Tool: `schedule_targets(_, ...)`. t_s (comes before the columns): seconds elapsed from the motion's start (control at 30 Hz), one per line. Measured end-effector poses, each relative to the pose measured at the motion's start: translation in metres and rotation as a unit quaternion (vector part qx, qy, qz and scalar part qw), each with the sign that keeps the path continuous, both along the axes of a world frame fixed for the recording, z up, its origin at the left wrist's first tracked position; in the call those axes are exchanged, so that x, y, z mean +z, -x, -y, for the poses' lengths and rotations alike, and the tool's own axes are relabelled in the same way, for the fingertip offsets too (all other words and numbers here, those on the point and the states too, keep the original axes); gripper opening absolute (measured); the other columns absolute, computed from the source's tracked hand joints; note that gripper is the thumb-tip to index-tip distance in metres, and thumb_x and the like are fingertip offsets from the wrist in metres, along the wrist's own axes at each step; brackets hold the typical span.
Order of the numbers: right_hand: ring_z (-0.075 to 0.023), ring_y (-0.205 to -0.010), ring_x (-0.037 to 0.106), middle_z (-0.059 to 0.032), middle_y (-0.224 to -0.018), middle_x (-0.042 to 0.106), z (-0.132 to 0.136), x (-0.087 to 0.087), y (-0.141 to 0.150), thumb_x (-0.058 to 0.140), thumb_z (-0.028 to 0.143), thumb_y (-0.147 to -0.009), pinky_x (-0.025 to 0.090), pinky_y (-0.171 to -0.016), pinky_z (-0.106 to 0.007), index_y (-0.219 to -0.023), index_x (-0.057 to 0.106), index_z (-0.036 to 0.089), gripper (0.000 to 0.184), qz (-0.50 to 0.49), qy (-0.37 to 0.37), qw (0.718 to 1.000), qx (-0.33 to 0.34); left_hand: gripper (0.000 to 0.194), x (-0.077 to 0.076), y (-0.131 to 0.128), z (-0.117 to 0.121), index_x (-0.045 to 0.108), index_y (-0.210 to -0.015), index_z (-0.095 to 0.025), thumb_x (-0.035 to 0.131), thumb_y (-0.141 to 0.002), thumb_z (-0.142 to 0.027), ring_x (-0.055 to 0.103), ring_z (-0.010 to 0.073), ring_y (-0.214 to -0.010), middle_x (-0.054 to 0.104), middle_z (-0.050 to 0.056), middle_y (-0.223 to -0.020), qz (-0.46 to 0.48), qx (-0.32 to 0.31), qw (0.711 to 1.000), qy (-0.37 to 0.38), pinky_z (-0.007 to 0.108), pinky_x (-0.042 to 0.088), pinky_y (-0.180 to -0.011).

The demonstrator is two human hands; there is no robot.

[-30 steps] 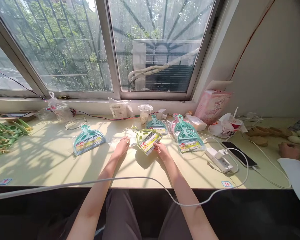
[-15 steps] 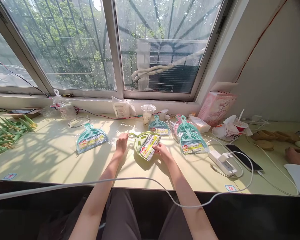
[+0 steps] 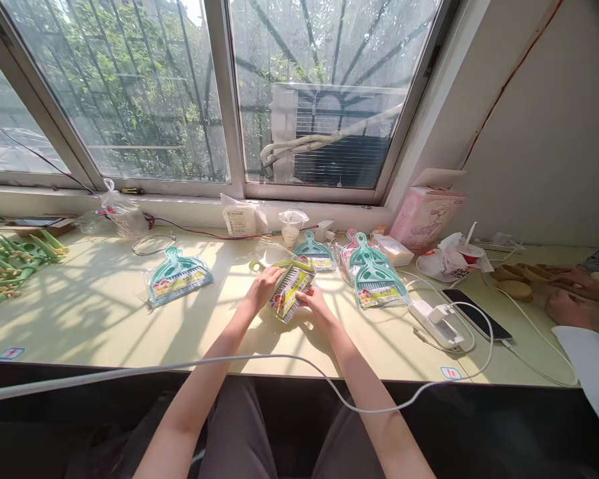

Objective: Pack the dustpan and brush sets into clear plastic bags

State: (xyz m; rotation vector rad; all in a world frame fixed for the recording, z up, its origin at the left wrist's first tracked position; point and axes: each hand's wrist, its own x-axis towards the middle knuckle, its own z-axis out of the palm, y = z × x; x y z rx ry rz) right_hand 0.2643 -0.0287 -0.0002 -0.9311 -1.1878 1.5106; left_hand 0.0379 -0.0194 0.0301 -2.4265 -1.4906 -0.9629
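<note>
A small yellow-green dustpan with a brush and a printed label (image 3: 288, 289) is lifted a little above the pale yellow table (image 3: 104, 326), tilted on its edge. My left hand (image 3: 263, 287) grips its left side and my right hand (image 3: 313, 303) grips its lower right edge. A crumpled clear plastic bag (image 3: 269, 253) lies just behind it.
A bagged teal dustpan set (image 3: 178, 279) lies to the left, and more teal and pink sets (image 3: 374, 274) to the right. A white charger (image 3: 436, 322), a phone (image 3: 474, 314) and a white cable cross the front. Another person's hands (image 3: 572, 296) work at far right.
The dustpan set has been raised off the table and tipped onto its edge. My left hand has moved from the plastic bag onto the dustpan's left side.
</note>
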Motion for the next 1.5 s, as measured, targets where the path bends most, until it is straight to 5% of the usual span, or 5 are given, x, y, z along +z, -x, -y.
schedule_targets(0.17, -0.0364, -0.102, 0.084, -0.0107, -0.106, 0.086, -0.004, -0.006, 0.002, 0.105, 0.064, -0.06, 0.072, -0.093, -0.054, -0.1, 0.075, 0.032, 0.059, -0.045, -0.013, 0.998, -0.037, 0.039, 0.002, -0.012, 0.004, 0.075, -0.145, -0.023, 0.059, -0.111, -0.013, 0.078, 0.0323, -0.141, 0.081, 0.018, -0.147, 0.055, -0.047, 0.997, -0.035, 0.05, 0.071, -0.113)
schedule_targets(0.27, -0.0369, -0.106, 0.084, -0.012, -0.111, 0.088, -0.003, -0.004, 0.0, 0.105, 0.06, -0.063, 0.072, -0.096, -0.054, -0.099, 0.075, 0.031, 0.055, -0.07, -0.001, 0.995, -0.068, 0.049, 0.008, -0.015, 0.004, 0.064, -0.158, -0.022, 0.073, -0.11, -0.03, 0.051, 0.0403, -0.172, 0.061, 0.025, -0.175, 0.24, 0.075, 0.962, -0.104, 0.07, 0.041, -0.143)
schedule_targets(0.4, -0.0379, -0.116, 0.084, -0.0131, -0.113, 0.089, -0.001, 0.004, 0.0, 0.103, 0.05, -0.068, 0.071, -0.103, -0.053, -0.101, 0.076, 0.028, 0.047, -0.098, 0.015, 0.991, -0.095, 0.07, 0.027, -0.02, 0.001, 0.051, -0.17, -0.018, 0.076, -0.11, -0.043, 0.038, 0.0421, -0.181, 0.047, 0.03, -0.186, 0.57, 0.182, 0.798, 0.068, 0.072, 0.037, -0.143)
schedule_targets(0.6, -0.0375, -0.11, 0.086, -0.0071, -0.092, 0.086, -0.002, 0.005, 0.001, 0.105, 0.046, -0.065, 0.072, -0.098, -0.052, -0.093, 0.072, 0.029, 0.047, -0.126, 0.031, 0.982, -0.135, 0.054, 0.032, -0.056, 0.007, 0.081, -0.13, -0.014, 0.098, -0.091, -0.047, 0.083, 0.0436, -0.131, 0.088, 0.021, -0.129, 0.691, -0.117, 0.62, 0.352, 0.056, 0.068, -0.115)
schedule_targets(1.5, -0.033, -0.102, 0.087, -0.0059, -0.098, 0.088, -0.012, -0.006, -0.005, 0.102, 0.04, -0.061, 0.074, -0.097, -0.047, -0.094, 0.074, 0.027, 0.045, -0.155, 0.039, 0.976, -0.151, 0.045, -0.029, -0.076, 0.025, 0.081, -0.112, -0.026, 0.106, -0.075, -0.032, 0.081, 0.0458, -0.136, 0.091, 0.013, -0.11, 0.683, -0.072, 0.649, 0.328, 0.057, 0.069, -0.108)
